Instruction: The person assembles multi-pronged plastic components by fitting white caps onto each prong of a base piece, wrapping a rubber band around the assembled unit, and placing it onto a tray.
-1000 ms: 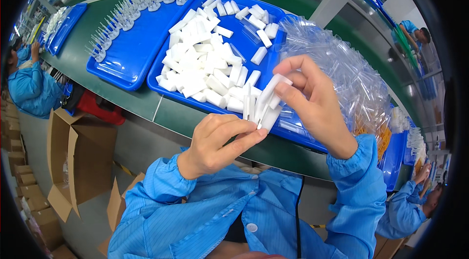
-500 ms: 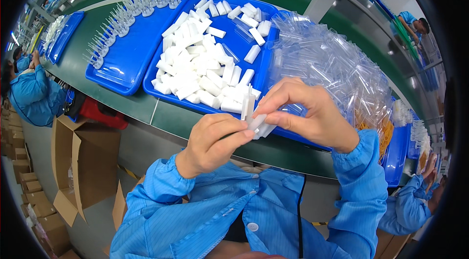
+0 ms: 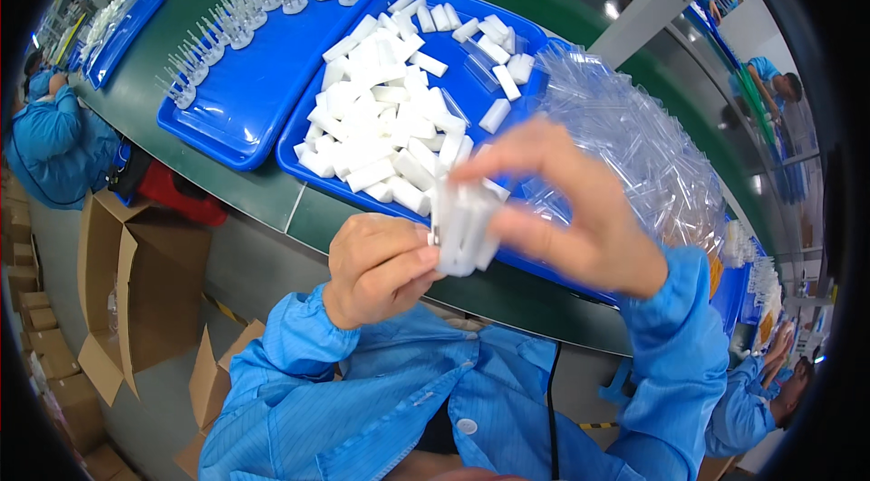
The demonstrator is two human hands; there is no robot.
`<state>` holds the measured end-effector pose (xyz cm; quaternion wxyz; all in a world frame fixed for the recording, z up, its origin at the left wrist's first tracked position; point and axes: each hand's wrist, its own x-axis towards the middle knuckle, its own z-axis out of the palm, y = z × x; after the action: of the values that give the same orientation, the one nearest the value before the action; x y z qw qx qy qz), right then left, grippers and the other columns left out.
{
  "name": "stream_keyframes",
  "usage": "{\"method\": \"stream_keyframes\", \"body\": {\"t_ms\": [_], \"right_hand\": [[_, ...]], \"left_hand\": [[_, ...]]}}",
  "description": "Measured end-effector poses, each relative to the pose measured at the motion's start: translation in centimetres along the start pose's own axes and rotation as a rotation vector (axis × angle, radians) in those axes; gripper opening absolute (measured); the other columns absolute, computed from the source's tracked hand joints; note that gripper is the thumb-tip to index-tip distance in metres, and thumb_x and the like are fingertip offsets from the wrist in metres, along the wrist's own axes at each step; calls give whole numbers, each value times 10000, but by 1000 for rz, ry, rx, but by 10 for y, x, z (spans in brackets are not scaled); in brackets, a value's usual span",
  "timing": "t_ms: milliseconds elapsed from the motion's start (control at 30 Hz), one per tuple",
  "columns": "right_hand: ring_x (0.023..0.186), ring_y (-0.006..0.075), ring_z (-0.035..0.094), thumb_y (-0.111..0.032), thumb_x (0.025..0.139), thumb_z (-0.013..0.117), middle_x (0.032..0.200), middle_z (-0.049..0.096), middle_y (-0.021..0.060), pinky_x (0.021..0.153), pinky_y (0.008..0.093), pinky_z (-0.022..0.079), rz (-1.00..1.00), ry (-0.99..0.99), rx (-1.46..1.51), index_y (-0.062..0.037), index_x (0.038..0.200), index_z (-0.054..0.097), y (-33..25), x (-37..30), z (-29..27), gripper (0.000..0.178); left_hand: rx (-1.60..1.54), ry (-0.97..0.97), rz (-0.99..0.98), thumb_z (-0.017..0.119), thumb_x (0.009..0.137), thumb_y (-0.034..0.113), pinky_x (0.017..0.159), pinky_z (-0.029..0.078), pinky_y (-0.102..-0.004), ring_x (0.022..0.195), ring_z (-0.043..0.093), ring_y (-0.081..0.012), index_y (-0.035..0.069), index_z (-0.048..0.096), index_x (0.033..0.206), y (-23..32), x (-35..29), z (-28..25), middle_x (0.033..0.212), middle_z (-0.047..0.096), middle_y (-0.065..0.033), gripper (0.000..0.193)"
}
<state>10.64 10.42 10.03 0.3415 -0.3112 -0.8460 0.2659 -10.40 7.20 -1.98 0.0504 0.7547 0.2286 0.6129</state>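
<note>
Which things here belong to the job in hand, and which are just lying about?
Likely in use: whitish pieces, held in left hand; right hand close by, blurred; loose white blocks; clear plastic pieces.

Probably lying about: open cardboard box; red item; spiked clear parts, role unclear.

- No readable text, labels or numbers.
- Held white pieces [image 3: 467, 236]: blurred, nothing legible.
- Blue tray [image 3: 231, 123], counter's [image 3: 317, 216] left part: nothing legible.
- Cardboard box [image 3: 165, 286] below counter's near edge: same.
- Striped floor marking [image 3: 220, 308]: wordless.

Blue pinstriped jkt [image 3: 381, 399], gathered cuffs [image 3: 684, 277], wht btn [image 3: 467, 427], blk top [image 3: 437, 434].
</note>
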Motion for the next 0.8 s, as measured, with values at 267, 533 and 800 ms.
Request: {"method": "stream_keyframes", "body": {"t_ms": [267, 533, 800], "right_hand": [[890, 315, 693, -69, 863, 649, 974, 720, 152, 781, 410, 538, 150, -96, -504, -21, 1026, 689, 122, 86, 0, 174], [892, 354, 694, -80, 811, 688, 910, 697, 173, 731, 455, 553, 73, -422, -948, 1, 1024, 625, 143, 123, 38, 236], [873, 352, 696, -135, 820, 678, 937, 707, 163, 733, 471, 545, 125, -364, -930, -74, 1132, 599, 139, 114, 31, 327]], "left_hand": [[134, -62, 23, 812, 633, -41, 611, 529, -306, 741, 645, -211, 80, 646, 1072, -10, 6, 7, 947, 618, -74, 485], [128, -79, 29, 811, 622, -51, 584, 535, -300, 727, 644, -200, 74, 651, 1058, -11, 4, 7, 924, 622, -61, 481], [122, -73, 67, 819, 616, -55, 590, 540, -302, 734, 652, -207, 66, 650, 1052, -13, 4, 11, 922, 625, -65, 483]]}}
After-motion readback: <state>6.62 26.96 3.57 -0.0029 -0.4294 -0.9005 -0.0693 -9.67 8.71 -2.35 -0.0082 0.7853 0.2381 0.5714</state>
